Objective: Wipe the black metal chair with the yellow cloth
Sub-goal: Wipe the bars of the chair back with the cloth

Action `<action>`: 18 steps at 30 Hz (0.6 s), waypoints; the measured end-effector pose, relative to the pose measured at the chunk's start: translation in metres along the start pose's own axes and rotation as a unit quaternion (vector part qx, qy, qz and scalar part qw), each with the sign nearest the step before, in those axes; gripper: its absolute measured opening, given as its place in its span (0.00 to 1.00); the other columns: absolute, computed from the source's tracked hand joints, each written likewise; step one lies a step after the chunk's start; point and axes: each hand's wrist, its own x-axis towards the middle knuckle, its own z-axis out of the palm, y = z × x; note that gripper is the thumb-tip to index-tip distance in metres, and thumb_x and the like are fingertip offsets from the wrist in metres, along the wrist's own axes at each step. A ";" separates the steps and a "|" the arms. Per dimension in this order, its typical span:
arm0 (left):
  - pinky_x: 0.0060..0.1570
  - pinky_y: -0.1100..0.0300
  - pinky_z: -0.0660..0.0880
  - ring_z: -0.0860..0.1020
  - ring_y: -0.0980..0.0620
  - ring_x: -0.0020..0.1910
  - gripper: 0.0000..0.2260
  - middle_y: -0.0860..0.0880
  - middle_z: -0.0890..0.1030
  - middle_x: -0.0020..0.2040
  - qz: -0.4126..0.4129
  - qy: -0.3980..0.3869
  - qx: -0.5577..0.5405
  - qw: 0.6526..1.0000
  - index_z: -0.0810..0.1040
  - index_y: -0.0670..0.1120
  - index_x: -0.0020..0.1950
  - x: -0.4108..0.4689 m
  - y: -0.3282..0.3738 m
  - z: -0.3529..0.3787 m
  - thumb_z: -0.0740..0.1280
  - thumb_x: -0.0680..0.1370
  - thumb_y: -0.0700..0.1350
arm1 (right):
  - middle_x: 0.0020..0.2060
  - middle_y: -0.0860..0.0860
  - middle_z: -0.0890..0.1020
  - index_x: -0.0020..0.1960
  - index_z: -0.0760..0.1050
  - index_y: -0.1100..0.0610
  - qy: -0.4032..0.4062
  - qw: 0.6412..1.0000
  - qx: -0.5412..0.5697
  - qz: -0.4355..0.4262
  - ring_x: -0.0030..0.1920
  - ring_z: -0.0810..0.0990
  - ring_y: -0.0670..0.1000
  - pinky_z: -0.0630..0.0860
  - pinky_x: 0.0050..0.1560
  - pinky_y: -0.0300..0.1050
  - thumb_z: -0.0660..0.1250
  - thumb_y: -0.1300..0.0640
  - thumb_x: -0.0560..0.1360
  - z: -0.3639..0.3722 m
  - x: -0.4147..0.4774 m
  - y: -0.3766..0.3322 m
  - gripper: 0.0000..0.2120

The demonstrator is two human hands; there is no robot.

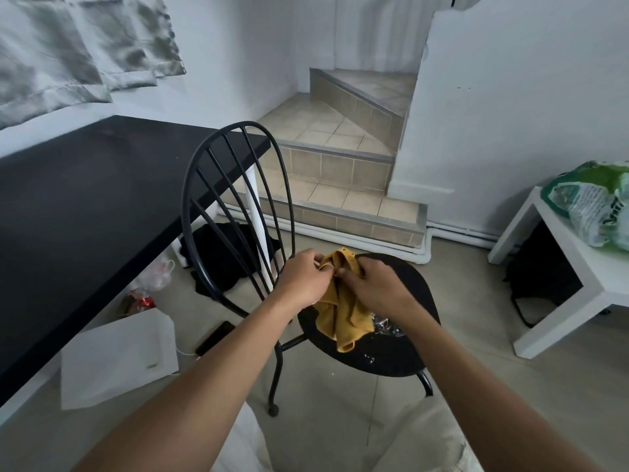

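Lap: pale light-coloured trousers point(418, 444) at the bottom edge, directly below both forearms
Left hand: left hand point(301, 279) raised above the seat, fingers curled and pinching the upper edge of the cloth
Right hand: right hand point(376, 284) just beside the left, fingers closed on the same bunched upper edge of the cloth
Cloth: yellow fabric cloth point(342, 321) hangs crumpled from both hands, its lower end draped onto the chair seat
Chair: black metal chair with round seat and fan-shaped bar backrest point(391, 359) stands on the floor in front of the person, backrest to the left and seat to the right; thin curved legs show under the seat
Seat debris: crumpled clear plastic wrapping point(388, 327) lies on the seat just right of the cloth, with small pale specks near the front of the seat
Floor, left: white flat paper bag point(119, 356) lies below the desk edge; a black rectangular phone point(215, 337) with a white cable lies beside it
Floor, further left: a small red and brown packet point(138, 303) and a clear plastic bag point(158, 274) lie near the desk edge
Behind backrest: black crumpled garment point(224, 260) on the floor by a white desk leg point(257, 216)
Desk: black flat-topped desk point(85, 199) fills the left side
Right side: white low side table point(558, 267) carries a green and white plastic bag point(595, 206)
Far: beige tiled steps point(340, 185) rise between white walls
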 end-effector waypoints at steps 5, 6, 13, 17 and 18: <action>0.47 0.61 0.76 0.77 0.58 0.46 0.15 0.54 0.78 0.52 0.060 -0.035 -0.016 0.997 0.74 0.52 0.64 -0.009 0.001 -0.004 0.64 0.78 0.54 | 0.45 0.55 0.81 0.53 0.78 0.64 0.006 0.959 0.278 0.064 0.47 0.81 0.57 0.77 0.57 0.49 0.51 0.40 0.83 0.016 -0.001 0.001 0.29; 0.49 0.61 0.76 0.76 0.57 0.49 0.17 0.54 0.78 0.53 0.068 -0.053 -0.011 0.996 0.73 0.52 0.64 -0.011 0.000 -0.005 0.66 0.77 0.55 | 0.51 0.55 0.83 0.56 0.79 0.61 -0.005 0.946 0.317 0.066 0.53 0.82 0.56 0.77 0.62 0.53 0.50 0.38 0.82 0.017 0.000 0.004 0.30; 0.38 0.66 0.73 0.79 0.54 0.44 0.08 0.52 0.80 0.46 0.071 0.050 -0.028 0.996 0.77 0.49 0.54 -0.013 -0.009 -0.013 0.67 0.77 0.41 | 0.61 0.53 0.81 0.67 0.74 0.54 -0.036 0.900 0.433 -0.007 0.62 0.80 0.51 0.75 0.65 0.48 0.47 0.37 0.81 0.024 -0.008 0.010 0.29; 0.34 0.65 0.70 0.77 0.54 0.37 0.03 0.51 0.80 0.39 0.055 0.025 -0.027 0.998 0.79 0.48 0.45 -0.016 0.003 -0.026 0.66 0.77 0.44 | 0.63 0.49 0.80 0.67 0.72 0.47 0.033 0.868 0.495 -0.032 0.65 0.78 0.51 0.75 0.65 0.47 0.52 0.51 0.85 0.047 -0.016 0.014 0.15; 0.34 0.63 0.69 0.76 0.53 0.37 0.04 0.51 0.79 0.37 0.060 0.005 -0.014 0.998 0.78 0.48 0.43 -0.019 0.009 -0.027 0.66 0.77 0.45 | 0.64 0.51 0.79 0.69 0.71 0.46 0.025 0.853 0.521 -0.019 0.64 0.78 0.52 0.77 0.61 0.48 0.53 0.51 0.85 0.057 -0.017 0.010 0.15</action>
